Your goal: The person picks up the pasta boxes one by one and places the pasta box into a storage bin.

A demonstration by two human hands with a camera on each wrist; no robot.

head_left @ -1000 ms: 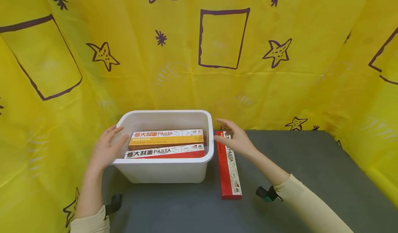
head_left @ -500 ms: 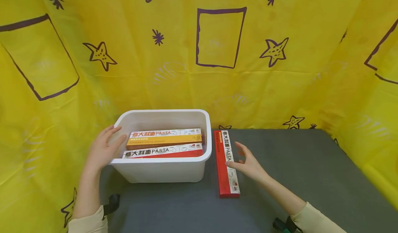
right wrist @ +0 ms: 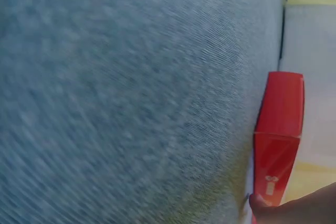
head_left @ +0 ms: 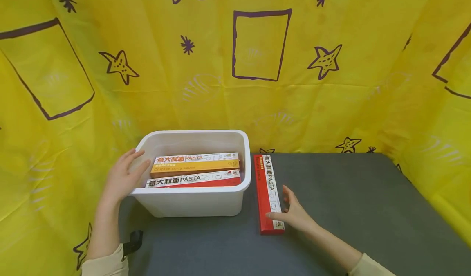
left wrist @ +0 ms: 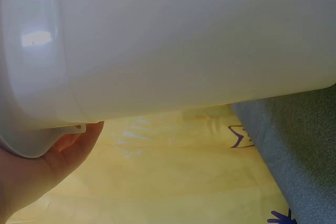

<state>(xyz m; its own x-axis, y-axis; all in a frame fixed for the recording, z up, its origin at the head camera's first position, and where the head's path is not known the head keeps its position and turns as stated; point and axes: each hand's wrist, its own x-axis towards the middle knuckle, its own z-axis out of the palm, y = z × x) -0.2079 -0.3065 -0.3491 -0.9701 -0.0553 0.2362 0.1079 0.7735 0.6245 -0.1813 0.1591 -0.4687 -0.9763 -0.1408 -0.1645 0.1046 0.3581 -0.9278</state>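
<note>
A white plastic bin (head_left: 191, 202) stands on the grey table, with pasta boxes lying inside it: a yellow chicken curry sauce box (head_left: 195, 166) and a red-and-white box (head_left: 195, 180) nearer the front. My left hand (head_left: 123, 176) grips the bin's left rim; the left wrist view shows a finger bent under that rim. To the right of the bin lies a red-and-white tomato sauce pasta box (head_left: 270, 186). My right hand (head_left: 298, 214) straddles its near end, thumb across onto the red face and fingers along the right side. In the right wrist view the thumb (right wrist: 294, 208) touches the red box.
A yellow cloth (head_left: 206, 63) with dark drawn stars and frames hangs behind and at both sides. The grey tabletop (head_left: 368, 202) stretches out to the right and in front.
My right hand has left the bin's right rim, moved right and toward me, and come onto the near end of the pasta box. My left hand stays at the rim.
</note>
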